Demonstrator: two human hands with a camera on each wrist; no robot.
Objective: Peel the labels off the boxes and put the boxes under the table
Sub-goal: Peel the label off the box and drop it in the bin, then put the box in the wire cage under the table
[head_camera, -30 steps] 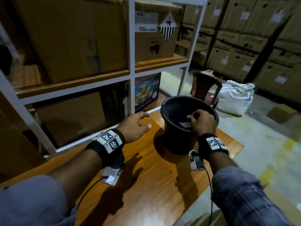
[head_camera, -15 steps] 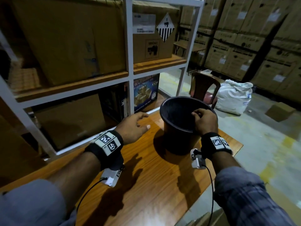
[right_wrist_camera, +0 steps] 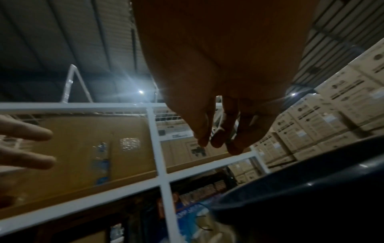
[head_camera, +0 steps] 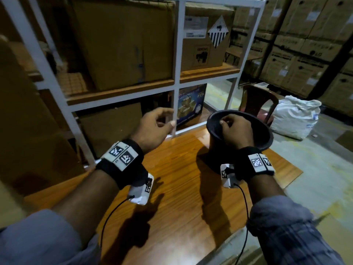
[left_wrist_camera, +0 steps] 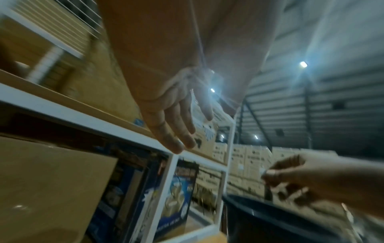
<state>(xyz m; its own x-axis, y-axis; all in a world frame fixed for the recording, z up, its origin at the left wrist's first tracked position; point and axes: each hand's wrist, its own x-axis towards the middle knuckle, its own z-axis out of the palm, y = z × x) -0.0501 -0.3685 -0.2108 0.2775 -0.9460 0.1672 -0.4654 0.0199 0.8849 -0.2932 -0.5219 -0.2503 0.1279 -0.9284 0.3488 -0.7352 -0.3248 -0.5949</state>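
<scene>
No box lies on the wooden table (head_camera: 177,197). My left hand (head_camera: 159,124) hovers above the table's far edge with relaxed fingers (left_wrist_camera: 182,131) and holds nothing. My right hand (head_camera: 234,129) hangs over the mouth of the black bucket (head_camera: 267,143), knuckles up, fingers curled down with the thumb against the forefinger; I see no label in it. On the white rack behind, a large plain cardboard box (head_camera: 122,43) sits beside a smaller box (head_camera: 202,54) that bears a white label (head_camera: 195,27) and a striped diamond label (head_camera: 217,32).
The white rack (head_camera: 176,73) stands right behind the table, with more boxes on its lower shelf. A brown chair (head_camera: 256,100) and a white sack (head_camera: 294,117) stand on the floor to the right. Stacked cartons (head_camera: 305,44) line the far wall.
The white label seen in my right hand over the bucket one second ago is gone from view. Both hands have risen, the left one off the table's far edge.
</scene>
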